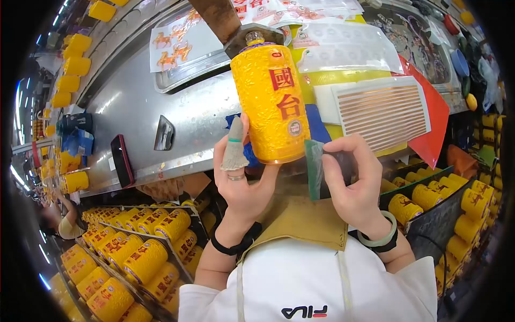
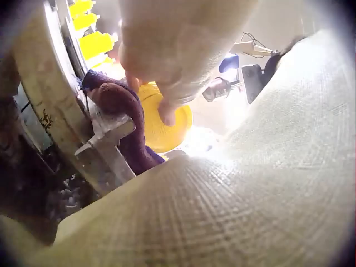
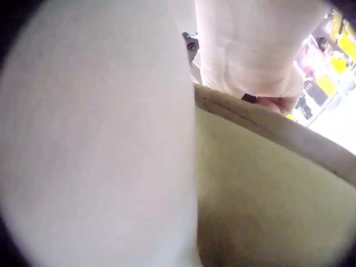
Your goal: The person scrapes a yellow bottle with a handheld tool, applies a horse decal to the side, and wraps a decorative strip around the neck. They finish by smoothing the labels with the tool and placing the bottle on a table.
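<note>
A yellow bottle [image 1: 271,102] with red characters and a crinkled surface lies tilted in the head view, its neck at a dark metal bracket [image 1: 230,24]. My left hand [image 1: 241,182] holds it low down, some fingers behind it and the thumb at its base; a grey wrap with a green band covers one finger. In the left wrist view the thumb presses on the yellow base [image 2: 167,130]. Right beside the bottle's lower edge, my right hand [image 1: 357,177] pinches a flat dark-green piece [image 1: 313,170] between thumb and fingers. In the right wrist view the fingertips are mostly hidden.
A striped sheet [image 1: 383,115] and clear label sheets [image 1: 348,48] lie right of the bottle on the metal table [image 1: 134,107]. A phone [image 1: 122,161] and a small shiny metal piece [image 1: 164,133] lie left. Crates of yellow bottles [image 1: 145,260] flank the person below.
</note>
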Demonstrator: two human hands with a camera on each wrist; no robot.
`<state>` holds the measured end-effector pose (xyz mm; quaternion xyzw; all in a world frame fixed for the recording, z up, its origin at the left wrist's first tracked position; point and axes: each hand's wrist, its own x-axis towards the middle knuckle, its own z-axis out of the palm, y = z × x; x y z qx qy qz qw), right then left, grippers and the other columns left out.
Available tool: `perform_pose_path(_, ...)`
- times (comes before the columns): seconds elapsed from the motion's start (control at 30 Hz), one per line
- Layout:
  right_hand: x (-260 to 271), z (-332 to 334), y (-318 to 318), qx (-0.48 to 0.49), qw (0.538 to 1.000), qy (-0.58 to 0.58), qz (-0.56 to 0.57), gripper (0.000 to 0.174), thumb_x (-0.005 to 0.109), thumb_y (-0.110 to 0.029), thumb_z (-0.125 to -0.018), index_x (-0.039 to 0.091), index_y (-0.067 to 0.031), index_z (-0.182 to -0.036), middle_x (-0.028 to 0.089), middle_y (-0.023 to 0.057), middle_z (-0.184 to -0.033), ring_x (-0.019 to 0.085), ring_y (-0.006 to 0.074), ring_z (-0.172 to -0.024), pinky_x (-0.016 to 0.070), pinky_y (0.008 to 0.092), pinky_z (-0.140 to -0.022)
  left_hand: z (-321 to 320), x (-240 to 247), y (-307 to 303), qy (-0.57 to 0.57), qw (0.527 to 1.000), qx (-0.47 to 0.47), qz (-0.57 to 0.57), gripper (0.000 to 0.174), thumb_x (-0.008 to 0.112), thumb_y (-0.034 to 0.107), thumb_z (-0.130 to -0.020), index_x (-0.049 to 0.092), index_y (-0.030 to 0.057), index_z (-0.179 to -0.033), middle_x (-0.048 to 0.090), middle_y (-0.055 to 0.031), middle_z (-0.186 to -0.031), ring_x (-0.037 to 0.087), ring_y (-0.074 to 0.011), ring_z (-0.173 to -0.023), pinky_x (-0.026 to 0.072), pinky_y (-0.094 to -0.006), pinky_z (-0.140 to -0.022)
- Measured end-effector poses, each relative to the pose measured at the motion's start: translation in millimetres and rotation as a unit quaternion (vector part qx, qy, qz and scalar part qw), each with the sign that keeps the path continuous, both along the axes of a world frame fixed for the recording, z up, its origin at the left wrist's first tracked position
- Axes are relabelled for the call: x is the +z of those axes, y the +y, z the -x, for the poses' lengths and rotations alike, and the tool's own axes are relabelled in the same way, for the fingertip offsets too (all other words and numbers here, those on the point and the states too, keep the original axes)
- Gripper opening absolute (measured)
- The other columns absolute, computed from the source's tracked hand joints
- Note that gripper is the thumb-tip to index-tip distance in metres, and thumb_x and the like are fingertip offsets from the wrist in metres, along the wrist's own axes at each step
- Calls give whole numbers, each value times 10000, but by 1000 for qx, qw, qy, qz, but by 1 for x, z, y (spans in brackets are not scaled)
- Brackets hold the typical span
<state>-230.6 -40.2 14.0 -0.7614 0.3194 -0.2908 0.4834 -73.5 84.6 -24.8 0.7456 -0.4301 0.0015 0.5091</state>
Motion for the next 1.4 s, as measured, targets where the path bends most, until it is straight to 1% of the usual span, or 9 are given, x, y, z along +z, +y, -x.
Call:
perform_pose_path(0.17, 8, -11, 5, 18, 1000, -22, -3, 180, 721, 19, -879, 679, -23, -1049, 640, 108, -888, 643, 219, -710, 507, 319, -653, 0, 11, -3, -88, 996, -8, -33, 832, 893, -14, -724, 553, -56, -1483, 654, -171, -1390, 642, -270, -1144, 540, -342, -961)
perform_pose_path(0.4, 12, -8, 3, -1, 999, 16, 38, 156, 729, 18, -874, 696, -22, -1022, 636, 95, -847, 650, 205, -689, 504, 308, -621, 1, 12, -5, -91, 996, 6, -18, 801, 911, 6, -695, 606, -26, -1435, 710, -163, -1320, 659, -302, -1108, 537, -382, -975)
perform_pose_path(0.47, 12, -10, 4, 4, 998, 10, 58, 162, 730, 21, -871, 696, -23, -1024, 637, 96, -850, 652, 207, -687, 503, 306, -617, 0, 13, -7, -119, 993, -4, -18, 808, 904, -2, -725, 566, -84, -1454, 676, -191, -1351, 657, -281, -1090, 561, -336, -902)
perform_pose_path(0.57, 15, -16, 7, 40, 997, -12, 63, 184, 736, 33, -857, 696, -26, -1027, 632, 95, -845, 660, 215, -694, 507, 314, -618, 0, 17, -7, -129, 991, -3, -35, 824, 921, 13, -712, 566, -93, -1449, 685, -188, -1339, 656, -276, -1077, 564, -330, -888)
perform_pose_path(0.7, 13, -7, 8, -10, 1000, 16, 6, 179, 732, 38, -852, 694, -28, -1014, 631, 88, -843, 651, 203, -691, 501, 311, -614, -2, 20, -8, -125, 992, -12, -29, 840, 934, 23, -699, 567, -100, -1444, 686, -189, -1341, 655, -273, -1062, 564, -330, -885)
perform_pose_path(1.0, 11, -15, 7, 3, 999, -6, 39, 141, 725, 23, -871, 692, -21, -1001, 625, 81, -830, 629, 180, -677, 490, 303, -607, 1, 16, -6, -105, 994, 3, -34, 820, 937, 23, -699, 589, -86, -1433, 680, -187, -1329, 669, -247, -1047, 572, -318, -869)
perform_pose_path(1.23, -10, -5, 3, -40, 994, -15, -101, 145, 701, 1, -919, 672, 0, -1061, 685, 85, -922, 653, 158, -805, 511, 275, -758, -3, -13, 5, 110, 993, -18, 50, 821, 900, -20, -760, 506, -99, -1476, 580, -226, -1445, 629, -342, -1308, 564, -441, -1077)
perform_pose_path(1.3, -18, -1, -3, -43, 996, 5, -83, 157, 703, 3, -919, 672, 3, -1072, 686, 90, -935, 663, 172, -829, 515, 285, -772, -4, -14, 4, 140, 988, -27, 66, 804, 892, -20, -768, 510, -101, -1471, 581, -224, -1447, 633, -334, -1302, 574, -437, -1063)
perform_pose_path(1.4, -13, -5, -25, -8, 998, 13, 54, 238, 665, 34, -935, 674, -2, -1170, 682, 132, -1009, 679, 265, -915, 519, 327, -844, -4, -13, 3, 130, 989, -31, 65, 793, 887, -23, -768, 515, -99, -1464, 585, -229, -1449, 623, -336, -1317, 582, -437, -1054)
